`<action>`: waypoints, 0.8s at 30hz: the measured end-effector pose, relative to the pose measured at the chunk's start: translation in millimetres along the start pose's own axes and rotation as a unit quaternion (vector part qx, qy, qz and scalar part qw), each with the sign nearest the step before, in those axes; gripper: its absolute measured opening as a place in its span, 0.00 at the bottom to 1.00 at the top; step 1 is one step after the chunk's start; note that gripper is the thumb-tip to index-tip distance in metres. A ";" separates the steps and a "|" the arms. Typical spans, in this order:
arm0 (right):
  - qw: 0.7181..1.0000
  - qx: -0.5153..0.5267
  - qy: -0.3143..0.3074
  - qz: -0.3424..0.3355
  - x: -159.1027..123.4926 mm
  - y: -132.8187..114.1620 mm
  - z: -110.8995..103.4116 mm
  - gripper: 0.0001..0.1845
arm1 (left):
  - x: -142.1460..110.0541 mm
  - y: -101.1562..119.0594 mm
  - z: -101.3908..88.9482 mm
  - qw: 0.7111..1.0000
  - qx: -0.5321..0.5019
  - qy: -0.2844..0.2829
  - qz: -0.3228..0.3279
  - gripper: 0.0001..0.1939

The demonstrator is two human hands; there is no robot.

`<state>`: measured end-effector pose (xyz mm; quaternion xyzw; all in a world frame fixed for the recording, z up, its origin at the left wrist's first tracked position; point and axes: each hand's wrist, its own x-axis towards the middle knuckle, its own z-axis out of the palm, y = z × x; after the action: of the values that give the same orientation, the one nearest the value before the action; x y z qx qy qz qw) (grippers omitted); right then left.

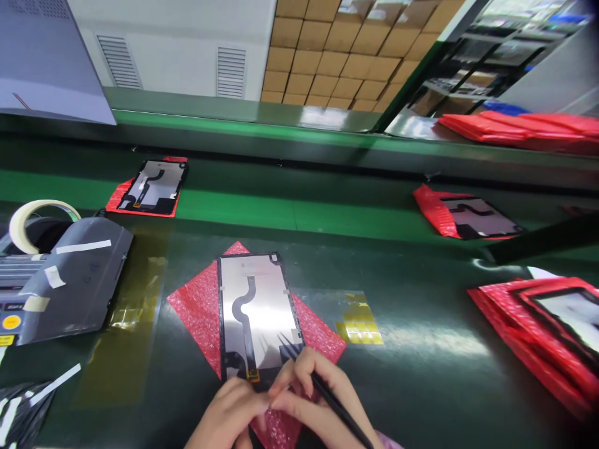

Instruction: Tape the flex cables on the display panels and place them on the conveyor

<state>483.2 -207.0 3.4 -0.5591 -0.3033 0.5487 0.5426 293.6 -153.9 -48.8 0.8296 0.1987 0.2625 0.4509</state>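
Observation:
A tablet display panel (269, 299), silvery on its back with a dark winding flex cable, lies on a red bubble-wrap sheet (199, 305) in front of me. My right hand (321, 390) has black tweezers (337, 405) tucked in its grip, their tips pointing up over the panel's lower right corner. Just below the panel's lower edge, its fingertips meet those of my left hand (234, 408). The left fingers are pinched together, and whatever small piece sits between the fingertips is too small to make out.
Yellow tape squares (360, 321) lie right of the panel. A tape dispenser (88, 280) with a tape roll (28, 218) stands left. Other panels rest on red wrap, one at back left (154, 184), one at back right (482, 215); a wrapped stack (538, 337) sits at right.

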 end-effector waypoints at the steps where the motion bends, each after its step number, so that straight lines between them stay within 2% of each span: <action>1: 1.000 -0.001 0.006 -0.009 9.3 -3.6 -3.6 0.27 | -0.7 0.2 2.3 0.996 0.080 0.030 -0.018 0.28; 3: 0.999 -0.011 0.034 -0.037 29.6 -11.5 -10.8 0.31 | -1.4 -0.2 5.9 0.961 0.253 0.095 -0.057 0.27; 5: 0.998 -0.034 0.043 -0.041 49.3 -19.5 -14.7 0.31 | -0.5 -1.4 8.1 0.916 0.375 0.122 -0.074 0.23; 8: 0.995 -0.088 -0.037 -0.020 73.9 -25.0 -11.1 0.27 | 4.0 -3.5 8.5 0.886 0.444 0.117 -0.066 0.17; 11: 0.987 -0.128 -0.094 -0.036 92.8 -17.1 -1.9 0.25 | 9.7 -4.8 5.6 0.882 0.453 0.114 -0.063 0.14; 17: 0.977 -0.164 -0.113 -0.070 112.2 3.7 6.3 0.21 | 17.4 -5.5 -2.4 0.889 0.445 0.090 -0.065 0.13; 24: 0.963 -0.245 -0.084 -0.079 110.0 7.3 9.0 0.20 | 19.6 -8.4 -5.5 0.899 0.429 0.068 -0.056 0.11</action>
<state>496.4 -103.4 -33.0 -0.6013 -0.5156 0.4583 0.4032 304.8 -134.9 -48.5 0.9104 0.3682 0.1821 0.0500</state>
